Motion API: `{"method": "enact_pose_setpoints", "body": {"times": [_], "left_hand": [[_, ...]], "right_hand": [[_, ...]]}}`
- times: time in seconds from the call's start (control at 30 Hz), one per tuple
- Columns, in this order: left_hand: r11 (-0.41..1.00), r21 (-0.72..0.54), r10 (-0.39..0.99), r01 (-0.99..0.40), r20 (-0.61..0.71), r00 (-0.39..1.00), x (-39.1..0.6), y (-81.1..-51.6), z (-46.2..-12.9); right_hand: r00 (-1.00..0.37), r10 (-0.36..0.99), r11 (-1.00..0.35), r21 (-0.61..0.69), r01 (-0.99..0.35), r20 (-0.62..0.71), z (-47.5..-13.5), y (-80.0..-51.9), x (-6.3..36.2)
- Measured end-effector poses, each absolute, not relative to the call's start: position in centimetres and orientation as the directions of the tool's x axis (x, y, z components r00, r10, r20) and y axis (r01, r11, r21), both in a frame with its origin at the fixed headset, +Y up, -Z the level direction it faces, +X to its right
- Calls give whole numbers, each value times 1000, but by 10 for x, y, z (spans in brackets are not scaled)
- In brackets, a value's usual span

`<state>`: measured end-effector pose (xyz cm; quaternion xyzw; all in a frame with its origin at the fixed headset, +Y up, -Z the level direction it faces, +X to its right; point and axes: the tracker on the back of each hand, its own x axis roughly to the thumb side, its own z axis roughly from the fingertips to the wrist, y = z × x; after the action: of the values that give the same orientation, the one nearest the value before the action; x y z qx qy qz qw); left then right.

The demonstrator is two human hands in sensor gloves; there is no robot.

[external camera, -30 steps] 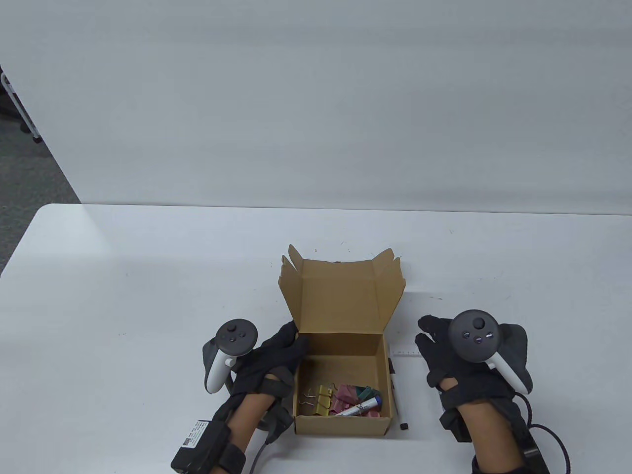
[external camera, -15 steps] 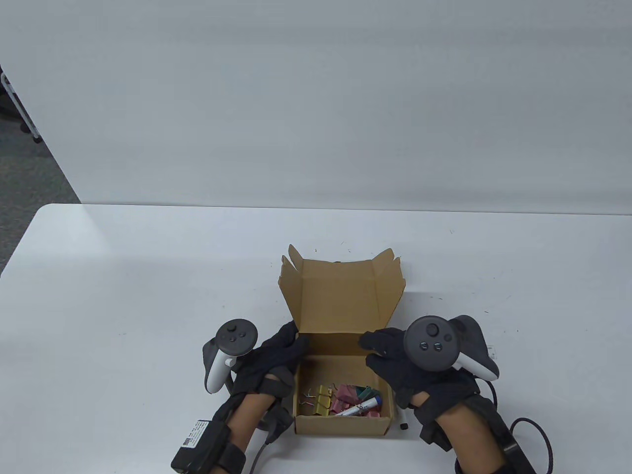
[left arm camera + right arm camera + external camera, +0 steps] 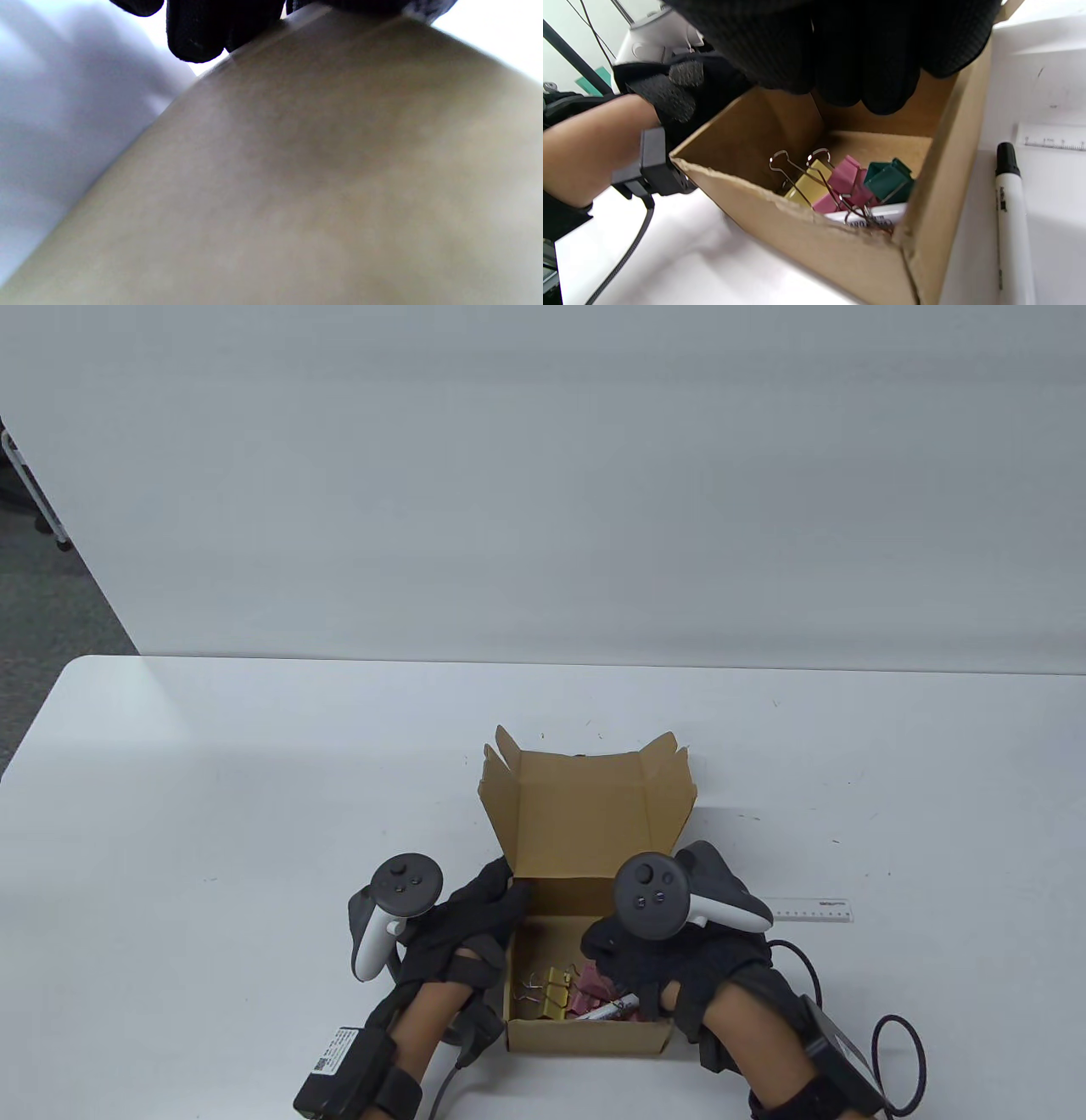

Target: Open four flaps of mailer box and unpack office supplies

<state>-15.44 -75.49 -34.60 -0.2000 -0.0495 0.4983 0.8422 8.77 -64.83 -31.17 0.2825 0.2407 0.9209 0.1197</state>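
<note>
The brown mailer box (image 3: 585, 1037) stands near the table's front edge, its lid upright at the back with both side flaps spread. Inside lie yellow binder clips (image 3: 556, 988), pink clips (image 3: 590, 988) and a white marker (image 3: 612, 1008). The right wrist view also shows a green clip (image 3: 888, 180) beside the pink clip (image 3: 846, 178) and yellow clip (image 3: 810, 184). My left hand (image 3: 496, 899) grips the box's left wall, fingertips on the cardboard (image 3: 318, 169). My right hand (image 3: 607, 946) reaches into the box, fingers (image 3: 865, 84) hanging just above the clips, holding nothing.
A clear ruler (image 3: 810, 909) lies on the white table right of the box. A second white marker with a black cap (image 3: 1009, 212) lies on the table along the box's right wall, hidden under my right hand in the table view. Glove cables trail at the front edge.
My right hand moved left from the table beside the box to over its right wall and down into it, uncovering the ruler. The left hand and the box stayed still.
</note>
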Motion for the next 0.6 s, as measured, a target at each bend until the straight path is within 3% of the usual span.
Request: {"method": "enact_pose_setpoints", "body": {"times": [0.33, 0.6], "left_hand": [[425, -387, 859, -819, -115, 500, -154, -755, -346], [428, -387, 857, -817, -115, 503, -154, -755, -346]], "right_hand": [[-793, 326, -801, 596, 58, 515, -308, -660, 67], [-822, 138, -741, 608, 284, 553, -309, -682, 51]]}}
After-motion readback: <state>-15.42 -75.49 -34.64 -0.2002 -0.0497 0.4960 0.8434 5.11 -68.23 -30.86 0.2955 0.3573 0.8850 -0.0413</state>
